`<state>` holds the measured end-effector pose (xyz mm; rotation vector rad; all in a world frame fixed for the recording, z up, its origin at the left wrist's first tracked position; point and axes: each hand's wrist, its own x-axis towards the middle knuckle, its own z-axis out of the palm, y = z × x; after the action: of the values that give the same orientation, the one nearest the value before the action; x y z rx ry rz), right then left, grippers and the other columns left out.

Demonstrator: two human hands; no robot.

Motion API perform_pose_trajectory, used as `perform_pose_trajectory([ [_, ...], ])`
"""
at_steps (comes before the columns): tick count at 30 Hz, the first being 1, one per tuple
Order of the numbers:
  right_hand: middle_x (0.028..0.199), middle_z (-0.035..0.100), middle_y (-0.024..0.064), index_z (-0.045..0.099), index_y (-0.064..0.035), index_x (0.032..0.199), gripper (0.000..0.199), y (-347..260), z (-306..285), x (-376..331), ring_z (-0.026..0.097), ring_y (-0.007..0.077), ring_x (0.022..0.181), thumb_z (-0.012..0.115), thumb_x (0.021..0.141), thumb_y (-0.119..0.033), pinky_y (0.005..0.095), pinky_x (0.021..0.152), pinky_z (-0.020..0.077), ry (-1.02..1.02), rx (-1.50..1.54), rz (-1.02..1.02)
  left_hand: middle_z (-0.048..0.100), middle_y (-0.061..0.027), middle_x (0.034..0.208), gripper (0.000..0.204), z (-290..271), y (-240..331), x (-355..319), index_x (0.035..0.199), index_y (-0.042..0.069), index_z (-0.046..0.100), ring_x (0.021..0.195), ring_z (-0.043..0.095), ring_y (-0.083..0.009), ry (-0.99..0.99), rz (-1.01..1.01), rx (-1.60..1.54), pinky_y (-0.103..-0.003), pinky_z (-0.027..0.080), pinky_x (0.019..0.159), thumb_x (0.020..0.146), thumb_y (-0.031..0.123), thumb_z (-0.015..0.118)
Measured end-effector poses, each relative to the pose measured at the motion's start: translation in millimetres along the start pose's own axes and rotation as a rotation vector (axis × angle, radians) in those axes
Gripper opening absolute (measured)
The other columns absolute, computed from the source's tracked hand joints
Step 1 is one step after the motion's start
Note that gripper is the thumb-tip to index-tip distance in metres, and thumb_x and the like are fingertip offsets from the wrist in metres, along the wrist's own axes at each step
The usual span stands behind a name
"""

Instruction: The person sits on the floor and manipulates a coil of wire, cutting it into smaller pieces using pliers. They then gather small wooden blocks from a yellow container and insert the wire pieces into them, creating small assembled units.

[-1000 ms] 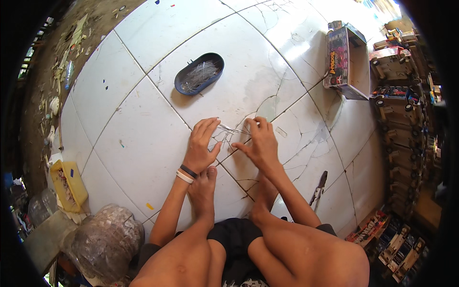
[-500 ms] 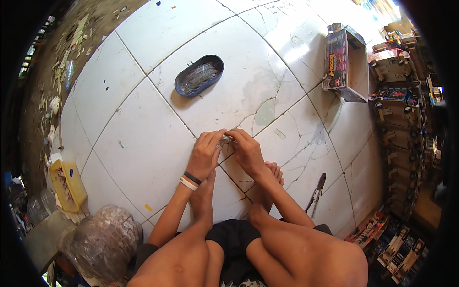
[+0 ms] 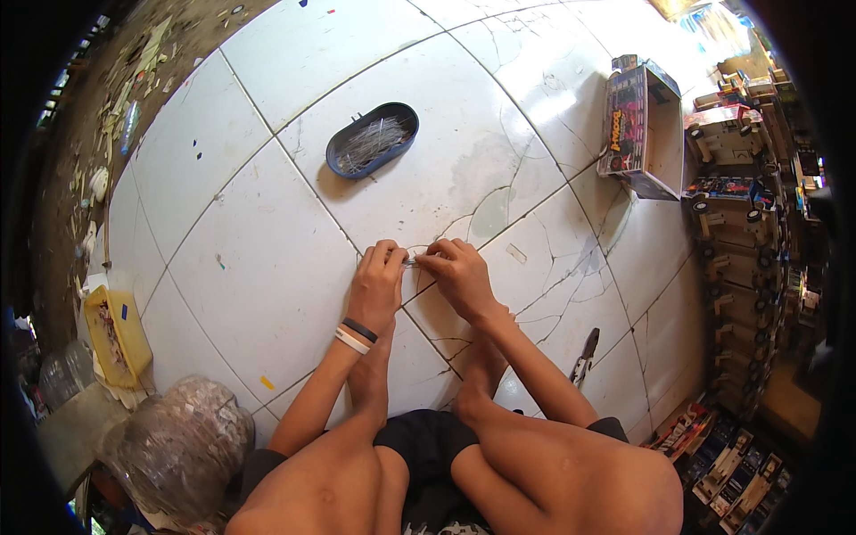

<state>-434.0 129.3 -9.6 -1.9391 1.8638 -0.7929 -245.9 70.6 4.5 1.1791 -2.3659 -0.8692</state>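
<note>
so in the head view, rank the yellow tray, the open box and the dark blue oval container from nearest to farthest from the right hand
From the right hand:
1. dark blue oval container: ahead, slightly left
2. open box: ahead, well right
3. yellow tray: far left

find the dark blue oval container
In the head view, the dark blue oval container sits on the white tiled floor, in the upper part left of centre, beyond the left hand.
</note>
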Motion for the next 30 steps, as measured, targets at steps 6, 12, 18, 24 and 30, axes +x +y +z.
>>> perform_pose_trajectory([
  [6,0.096,0.064,0.0023,0.074,-0.009,0.099,0.014,-0.8,0.5,1.9,0.062,0.0201,0.09,0.07,0.086,-0.013,0.0343,0.078,0.0477,-0.035,-0.327,-0.296,0.067,-0.0093,0.116,0.022,4.8,0.2,-4.9,0.113,0.003,0.07,0.106,0.066,-0.032,0.066,0.042,0.053,-0.044,0.057,0.093,0.091,-0.003,0.069],
  [12,0.091,0.056,0.0045,0.066,-0.0075,0.09,0.009,7.5,-2.3,15.8,0.058,0.0203,0.088,0.068,0.085,-0.015,0.0338,0.075,0.0435,-0.084,-0.493,-0.493,0.067,-0.0117,0.115,0.025,1.2,11.3,-6.6,0.113,0.0,0.069,0.107,0.066,-0.034,0.065,0.02,0.042,-0.044,0.056,0.094,0.088,-0.003,0.073],
  [18,0.093,0.058,0.0047,0.067,-0.0079,0.094,0.009,12.4,2.5,15.9,0.059,0.0202,0.092,0.066,0.087,-0.013,0.0344,0.077,0.0442,-0.081,-0.358,-0.416,0.066,-0.0126,0.108,0.018,2.5,11.6,-1.1,0.105,0.0,0.069,0.106,0.065,-0.0347,0.023,0.001,0.101,-0.045,0.055,0.092,0.087,-0.003,0.071],
  [24,0.098,0.062,0.0056,0.069,-0.0067,0.101,0.014,15.0,1.4,14.1,0.061,0.0227,0.095,0.065,0.089,-0.01,0.0355,0.081,0.046,-0.091,-0.226,-0.31,0.064,-0.0108,0.099,0.009,16.2,17.4,9.3,0.094,0.004,0.067,0.096,0.061,-0.0299,-0.022,0.088,0.484,-0.042,0.051,0.086,0.086,0.0,0.068],
  [30,0.115,0.072,0.0102,0.072,-0.0047,0.122,0.027,21.8,-17.1,12.5,0.066,0.0308,0.11,0.069,0.096,-0.005,0.0416,0.095,0.0517,-0.009,0.127,-0.078,0.063,-0.0122,0.098,0.016,14.6,11.2,15.7,0.095,0.005,0.062,0.095,0.06,-0.0289,-0.087,0.154,0.579,-0.042,0.051,0.086,0.081,-0.001,0.067],
])
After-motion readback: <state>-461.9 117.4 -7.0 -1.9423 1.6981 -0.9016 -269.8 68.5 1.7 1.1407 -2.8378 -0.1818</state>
